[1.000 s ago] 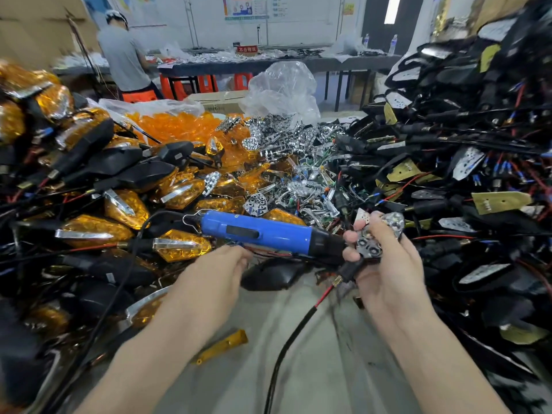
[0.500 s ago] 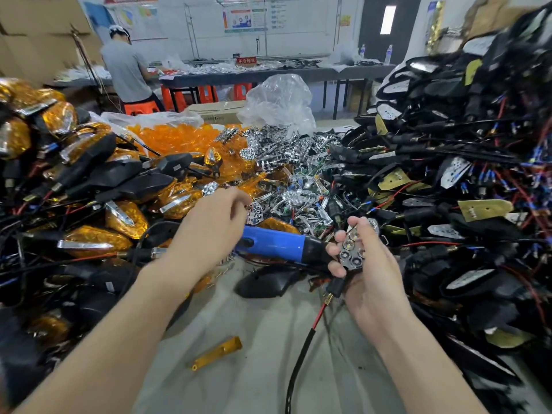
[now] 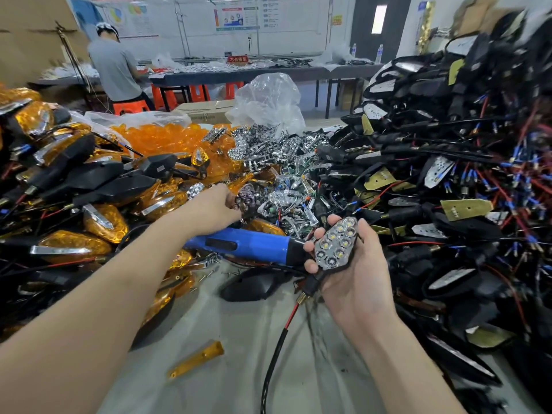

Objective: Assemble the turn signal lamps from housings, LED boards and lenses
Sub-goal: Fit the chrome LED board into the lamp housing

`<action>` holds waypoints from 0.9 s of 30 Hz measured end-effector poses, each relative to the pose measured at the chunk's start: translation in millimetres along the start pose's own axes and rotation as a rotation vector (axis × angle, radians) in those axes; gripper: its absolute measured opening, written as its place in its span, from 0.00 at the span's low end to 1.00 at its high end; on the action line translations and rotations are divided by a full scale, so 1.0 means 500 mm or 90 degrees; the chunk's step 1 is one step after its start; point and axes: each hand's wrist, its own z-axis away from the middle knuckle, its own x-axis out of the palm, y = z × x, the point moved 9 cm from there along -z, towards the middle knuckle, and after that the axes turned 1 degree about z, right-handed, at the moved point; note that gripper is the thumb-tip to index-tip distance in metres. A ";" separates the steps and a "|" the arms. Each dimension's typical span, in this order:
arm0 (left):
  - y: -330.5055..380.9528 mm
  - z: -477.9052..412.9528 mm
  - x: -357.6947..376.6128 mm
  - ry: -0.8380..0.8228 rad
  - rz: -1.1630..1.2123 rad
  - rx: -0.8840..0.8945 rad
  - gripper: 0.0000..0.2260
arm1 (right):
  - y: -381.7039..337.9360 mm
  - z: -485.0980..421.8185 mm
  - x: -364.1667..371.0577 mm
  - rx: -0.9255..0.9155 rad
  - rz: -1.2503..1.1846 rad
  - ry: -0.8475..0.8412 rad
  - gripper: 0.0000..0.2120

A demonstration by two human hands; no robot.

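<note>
Two hands: both of yours are over the grey bench [image 3: 239,339], apart from each other.
Right hand [image 3: 355,273]: your fingers and thumb curl round a black lamp housing fitted with a chrome LED reflector [image 3: 336,243], held face up. Its black-and-red cable [image 3: 280,345] hangs down to the bench.
Left hand [image 3: 215,209]: you reach into the heap of loose chrome reflectors [image 3: 268,150]. Your fingertips meet a blurred chrome piece [image 3: 247,198], but whether they grip it cannot be told.
Blue electric screwdriver [image 3: 248,243]: lies on the bench between your hands, its black nose just beside your right fingertips.
Left pile: finished black lamps with amber lenses [image 3: 98,216].
Right pile: black wired housings [image 3: 448,174].
Loose amber lenses [image 3: 167,138]: heaped behind the left pile.
Yellow strip [image 3: 197,358]: lies on the bench near you.
</note>
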 end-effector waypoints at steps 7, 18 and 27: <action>-0.021 0.060 -0.047 0.181 0.085 -0.006 0.14 | -0.002 -0.002 -0.003 -0.001 0.000 0.014 0.16; -0.038 0.314 0.004 0.039 -0.003 0.158 0.04 | 0.003 0.004 0.000 0.008 0.025 -0.009 0.16; 0.070 0.111 -0.017 0.065 -0.032 0.192 0.12 | 0.004 0.013 0.004 -0.001 0.040 -0.015 0.17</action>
